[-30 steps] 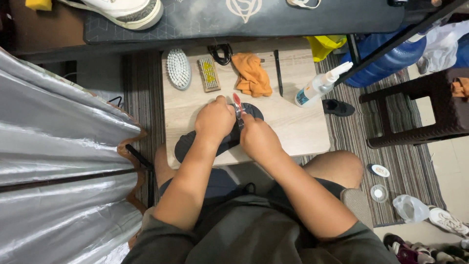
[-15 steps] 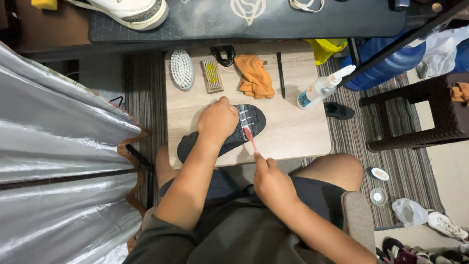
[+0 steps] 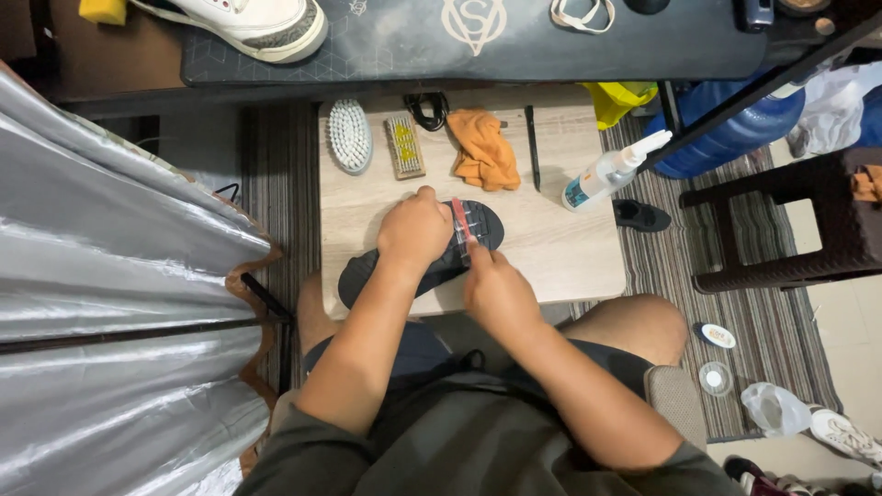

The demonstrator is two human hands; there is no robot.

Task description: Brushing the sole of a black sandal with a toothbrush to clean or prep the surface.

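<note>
While both hands work at the bench (image 3: 570, 257):
Left grip (image 3: 415, 230): closed, pressing dark shoe sole (image 3: 367, 271) flat.
Right grip (image 3: 496, 289): closed around red-handled toothbrush (image 3: 459, 220).
Spray bottle (image 3: 608, 174): white, blue label, far right.

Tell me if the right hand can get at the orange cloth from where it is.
Probably yes. The right hand holds a small brush at the dark sole, and the orange cloth lies just beyond it on the table, with nothing between. It would need to free its fingers first.
</note>
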